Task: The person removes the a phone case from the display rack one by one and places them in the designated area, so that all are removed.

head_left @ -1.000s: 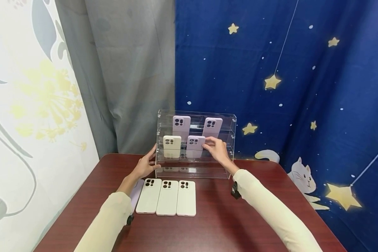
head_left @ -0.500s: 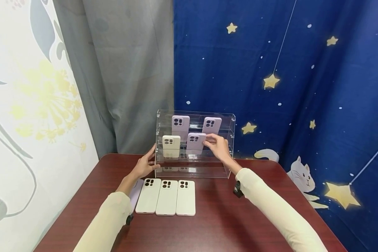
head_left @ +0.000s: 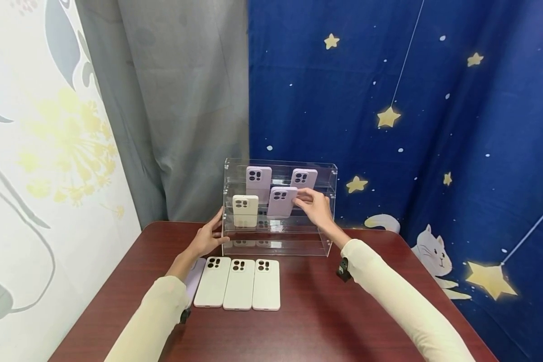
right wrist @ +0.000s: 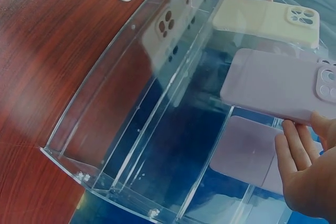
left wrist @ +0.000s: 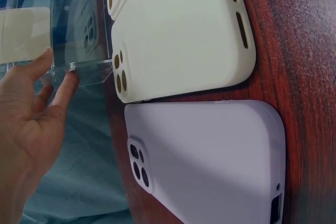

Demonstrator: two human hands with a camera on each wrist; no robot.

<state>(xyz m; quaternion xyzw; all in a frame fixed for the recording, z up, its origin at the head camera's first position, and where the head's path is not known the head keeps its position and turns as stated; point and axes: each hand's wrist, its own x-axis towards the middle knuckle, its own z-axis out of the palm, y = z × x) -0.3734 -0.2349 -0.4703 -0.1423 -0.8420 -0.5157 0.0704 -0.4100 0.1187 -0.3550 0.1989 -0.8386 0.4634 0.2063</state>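
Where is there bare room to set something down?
Bare table lies between the three flat white cases and the right sleeve, and in front of those cases. Crowded: the left side, where the flat purple case, left hand and rack bunch up.

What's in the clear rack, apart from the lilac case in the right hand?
An upper-left lilac case, an upper-right lilac case and, lower down, a cream case. In the head view, the right hand and held case cover the upper-right one's lower part.
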